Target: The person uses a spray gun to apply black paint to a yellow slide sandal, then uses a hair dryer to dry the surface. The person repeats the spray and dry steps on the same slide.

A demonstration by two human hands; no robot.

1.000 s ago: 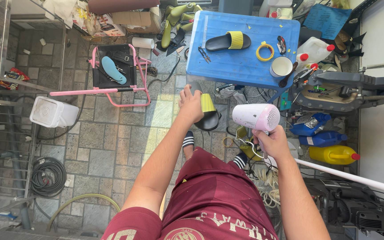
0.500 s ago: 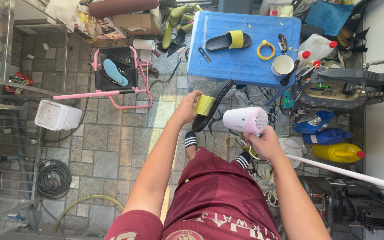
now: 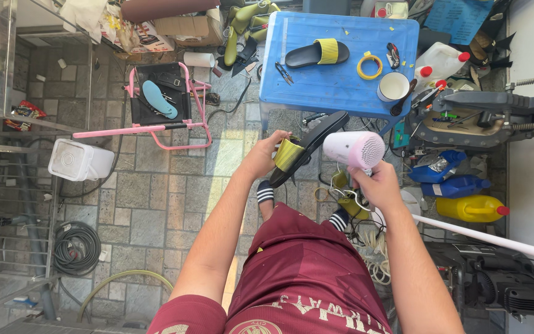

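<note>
A white cup [image 3: 393, 87] with a dark tool [image 3: 403, 101] leaning in it is being carried at the blue table's [image 3: 335, 93] right front edge, beside a yellow ring [image 3: 369, 67]. A black slipper with a yellow strap [image 3: 304, 148] is being gripped by the closed left hand [image 3: 261, 156] just off the table's front edge, and a pink-and-white hair dryer [image 3: 355, 149] is being clasped in the right hand [image 3: 375, 185]. Against half a second ago, the slipper is being tilted flatter and the dryer brought higher, up against it.

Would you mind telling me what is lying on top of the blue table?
On the blue table: a black slide sandal, yellow tape ring, white cup, pliers. The cup's contents cannot be seen.
</note>
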